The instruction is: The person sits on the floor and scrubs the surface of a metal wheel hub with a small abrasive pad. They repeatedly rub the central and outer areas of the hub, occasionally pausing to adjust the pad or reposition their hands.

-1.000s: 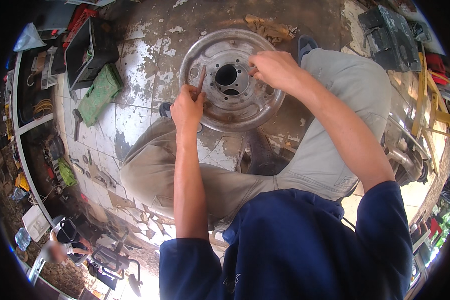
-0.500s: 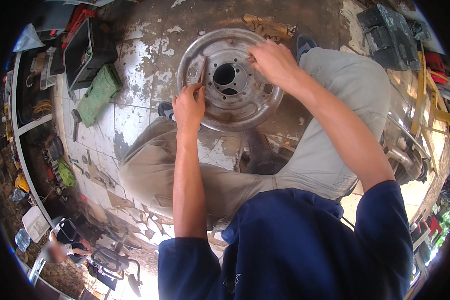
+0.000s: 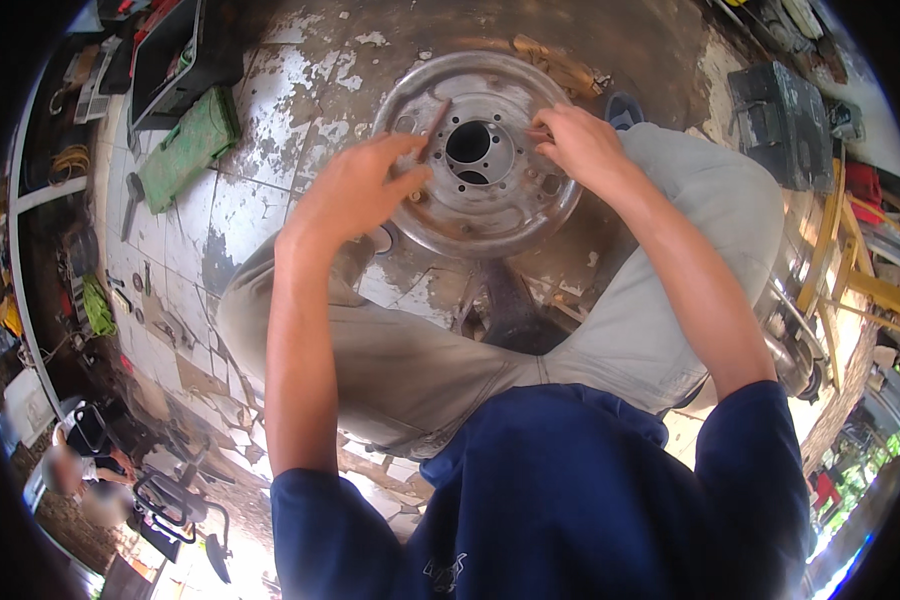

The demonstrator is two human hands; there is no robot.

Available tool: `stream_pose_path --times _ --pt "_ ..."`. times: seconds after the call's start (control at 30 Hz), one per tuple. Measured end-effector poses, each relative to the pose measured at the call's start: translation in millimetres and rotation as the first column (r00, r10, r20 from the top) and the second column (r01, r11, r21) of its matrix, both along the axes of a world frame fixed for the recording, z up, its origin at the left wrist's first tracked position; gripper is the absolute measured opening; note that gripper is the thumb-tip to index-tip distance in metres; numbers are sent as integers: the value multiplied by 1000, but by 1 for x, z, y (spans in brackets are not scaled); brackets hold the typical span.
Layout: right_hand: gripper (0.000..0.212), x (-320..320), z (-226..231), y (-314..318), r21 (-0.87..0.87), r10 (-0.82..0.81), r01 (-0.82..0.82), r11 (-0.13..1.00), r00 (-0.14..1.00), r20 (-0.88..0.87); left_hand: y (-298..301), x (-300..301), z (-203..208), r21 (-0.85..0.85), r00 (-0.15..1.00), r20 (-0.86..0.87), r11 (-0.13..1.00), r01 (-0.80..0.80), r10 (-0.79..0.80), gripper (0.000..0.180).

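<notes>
A worn grey steel wheel rim [image 3: 490,225] lies between my legs, with a round hub opening and several bolt holes. A thin reddish-brown strip [image 3: 437,122] rests on its left face. Over that left side is my left hand [image 3: 355,185], thumb and fingers apart, fingertips close to the strip's lower end; nothing shows in its grip. My right hand [image 3: 585,145] is at the rim's right side, fingertips pinched together beside the hub. Something small and reddish shows at those fingertips, too small to name.
A dark metal post [image 3: 510,310] stands below the rim. A green case [image 3: 190,150] and black bin [image 3: 175,65] lie at left, a black toolbox [image 3: 780,125] at right. Brown cloth [image 3: 560,70] lies behind the rim. People [image 3: 85,480] are at lower left.
My left hand has moved left and its fingers have spread from the strip. My right hand has come lower, toward the hub. The whole view has shifted slightly.
</notes>
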State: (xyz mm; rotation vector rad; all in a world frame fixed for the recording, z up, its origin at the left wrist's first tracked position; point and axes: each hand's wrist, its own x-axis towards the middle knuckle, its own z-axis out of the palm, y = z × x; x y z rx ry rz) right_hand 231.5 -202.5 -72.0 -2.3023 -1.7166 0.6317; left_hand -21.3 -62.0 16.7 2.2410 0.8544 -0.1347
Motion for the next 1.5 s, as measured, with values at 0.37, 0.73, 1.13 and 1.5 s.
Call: stream_pose_path --times 0.37,0.73,1.13,1.5 --pt "30 -2 9 -1 -42 80 -79 996 997 24 16 -10 -62 56 991 -121 998 -42 48 44" --pt "26 1 7 -7 -64 238 -236 970 971 23 9 3 -51 -1 975 -221 1000 -15 14 44" --pt "26 -1 -1 -7 -84 272 -266 960 961 58 7 7 -59 -8 968 -246 999 41 -42 42" --pt "31 -6 7 -8 -213 273 -283 935 959 -72 8 5 -64 -37 968 -251 999 17 -26 47"
